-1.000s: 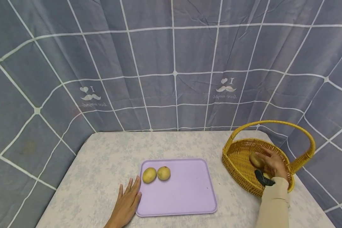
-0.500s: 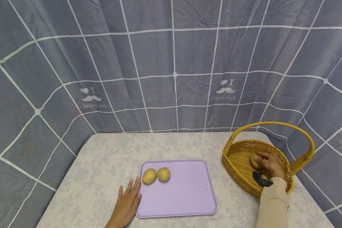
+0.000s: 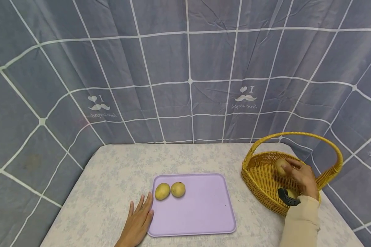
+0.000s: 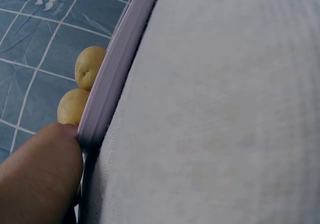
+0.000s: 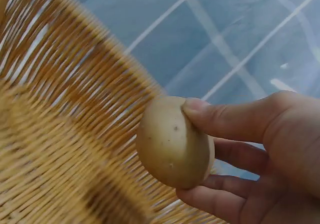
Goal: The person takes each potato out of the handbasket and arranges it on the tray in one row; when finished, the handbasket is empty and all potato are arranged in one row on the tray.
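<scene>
My right hand [image 3: 305,176] pinches a potato [image 5: 172,141] between thumb and fingers, over the inside of the yellow wicker basket [image 3: 261,187]. In the head view that potato [image 3: 281,167] shows left of the fingertips. Another potato [image 3: 292,193] lies in the basket, partly hidden by the black wrist strap. My left hand [image 3: 137,221], fingers spread and straight, rests at the left edge of the lilac tray [image 3: 201,206]. Two potatoes sit side by side in the tray's upper left: one oval [image 3: 162,191], one rounder [image 3: 178,189].
The basket's tall arched handle [image 3: 296,133] rises over its opening at the table's right side. A pale floral cloth [image 3: 120,164] covers the table. A grey-blue checked curtain [image 3: 170,68] hangs behind and along both sides.
My right hand has closed its grip on the potato and lifted it slightly from the basket's bottom, moving a little up and right. The left hand and tray stay put.
</scene>
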Action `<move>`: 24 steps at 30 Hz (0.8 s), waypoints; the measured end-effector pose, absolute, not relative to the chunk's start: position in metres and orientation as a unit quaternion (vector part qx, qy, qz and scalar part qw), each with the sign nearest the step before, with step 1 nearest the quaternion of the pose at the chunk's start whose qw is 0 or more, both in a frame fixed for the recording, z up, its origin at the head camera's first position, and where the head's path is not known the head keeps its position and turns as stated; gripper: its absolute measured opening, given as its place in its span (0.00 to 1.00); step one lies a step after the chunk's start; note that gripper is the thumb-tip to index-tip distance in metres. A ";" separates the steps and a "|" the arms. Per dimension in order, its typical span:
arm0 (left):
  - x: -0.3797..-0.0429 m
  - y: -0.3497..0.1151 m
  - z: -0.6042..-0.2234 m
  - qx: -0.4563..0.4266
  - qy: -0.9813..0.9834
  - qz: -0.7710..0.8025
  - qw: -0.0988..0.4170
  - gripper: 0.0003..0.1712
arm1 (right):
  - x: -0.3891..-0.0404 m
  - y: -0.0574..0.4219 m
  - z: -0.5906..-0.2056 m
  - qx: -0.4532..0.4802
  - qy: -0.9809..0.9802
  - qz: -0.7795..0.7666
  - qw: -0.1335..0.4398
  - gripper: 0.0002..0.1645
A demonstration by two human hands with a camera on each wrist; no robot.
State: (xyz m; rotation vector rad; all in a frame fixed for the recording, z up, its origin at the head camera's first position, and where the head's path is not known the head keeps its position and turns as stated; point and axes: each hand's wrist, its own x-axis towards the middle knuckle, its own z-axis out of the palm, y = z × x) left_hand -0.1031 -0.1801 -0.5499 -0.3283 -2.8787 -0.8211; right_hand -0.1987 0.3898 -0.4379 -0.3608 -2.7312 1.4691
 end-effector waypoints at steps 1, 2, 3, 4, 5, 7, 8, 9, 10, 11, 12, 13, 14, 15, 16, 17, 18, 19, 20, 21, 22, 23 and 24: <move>-0.103 -0.180 -0.550 -0.109 -0.954 -0.271 0.064 0.31 | -0.196 0.390 -0.432 -0.111 -0.878 0.465 0.023 0.43; -0.103 -0.180 -0.550 -0.109 -0.954 -0.270 0.065 0.31 | -0.193 0.390 -0.427 -0.108 -0.875 0.470 0.039 0.42; -0.103 -0.180 -0.550 -0.109 -0.955 -0.269 0.065 0.31 | -0.190 0.390 -0.422 -0.102 -0.869 0.480 0.060 0.40; -0.103 -0.180 -0.550 -0.109 -0.955 -0.269 0.065 0.31 | -0.187 0.390 -0.417 -0.094 -0.854 0.505 0.082 0.37; -0.103 -0.180 -0.550 -0.109 -0.955 -0.269 0.066 0.31 | -0.184 0.389 -0.412 -0.081 -0.838 0.529 0.106 0.33; -0.103 -0.180 -0.550 -0.110 -0.954 -0.270 0.068 0.31 | -0.177 0.387 -0.403 -0.048 -0.787 0.596 0.150 0.27; -0.103 -0.180 -0.551 -0.110 -0.954 -0.271 0.069 0.31 | -0.173 0.385 -0.398 -0.027 -0.753 0.636 0.168 0.26; -0.104 -0.180 -0.551 -0.111 -0.953 -0.272 0.070 0.31 | -0.170 0.381 -0.394 -0.007 -0.722 0.667 0.183 0.26; -0.103 -0.180 -0.551 -0.112 -0.953 -0.273 0.071 0.31 | -0.168 0.377 -0.389 0.015 -0.692 0.695 0.193 0.26; -0.103 -0.180 -0.551 -0.112 -0.953 -0.273 0.073 0.31 | -0.165 0.372 -0.385 0.034 -0.674 0.709 0.204 0.26; -0.103 -0.180 -0.551 -0.112 -0.953 -0.273 0.075 0.31 | -0.163 0.367 -0.380 0.053 -0.658 0.721 0.211 0.26; -0.103 -0.180 -0.551 -0.113 -0.952 -0.273 0.076 0.31 | -0.162 0.361 -0.376 0.076 -0.644 0.730 0.218 0.26; -0.103 -0.180 -0.551 -0.114 -0.952 -0.274 0.078 0.31 | -0.161 0.354 -0.372 0.095 -0.629 0.737 0.228 0.27; -0.103 -0.180 -0.550 -0.115 -0.952 -0.274 0.079 0.31 | -0.161 0.347 -0.369 0.116 -0.612 0.746 0.235 0.27; -0.103 -0.180 -0.550 -0.115 -0.951 -0.274 0.079 0.31 | -0.162 0.339 -0.366 0.138 -0.597 0.753 0.242 0.27; -0.103 -0.180 -0.550 -0.115 -0.951 -0.275 0.079 0.31 | -0.163 0.332 -0.364 0.165 -0.582 0.758 0.243 0.27; -0.102 -0.180 -0.551 -0.116 -0.951 -0.276 0.078 0.31 | -0.165 0.323 -0.363 0.191 -0.566 0.765 0.240 0.27; -0.103 -0.180 -0.551 -0.117 -0.951 -0.276 0.078 0.31 | -0.168 0.314 -0.363 0.211 -0.559 0.766 0.237 0.27; -0.103 -0.180 -0.551 -0.117 -0.951 -0.276 0.078 0.31 | -0.171 0.304 -0.364 0.224 -0.559 0.764 0.231 0.27; -0.103 -0.180 -0.551 -0.117 -0.951 -0.276 0.077 0.31 | -0.175 0.294 -0.365 0.233 -0.568 0.759 0.219 0.27; -0.103 -0.180 -0.551 -0.117 -0.951 -0.276 0.079 0.31 | -0.178 0.284 -0.368 0.232 -0.582 0.751 0.209 0.27; -0.104 -0.180 -0.552 -0.117 -0.951 -0.275 0.080 0.31 | -0.182 0.274 -0.371 0.232 -0.602 0.739 0.194 0.26; -0.104 -0.180 -0.552 -0.118 -0.951 -0.273 0.082 0.31 | -0.186 0.263 -0.376 0.220 -0.625 0.727 0.180 0.26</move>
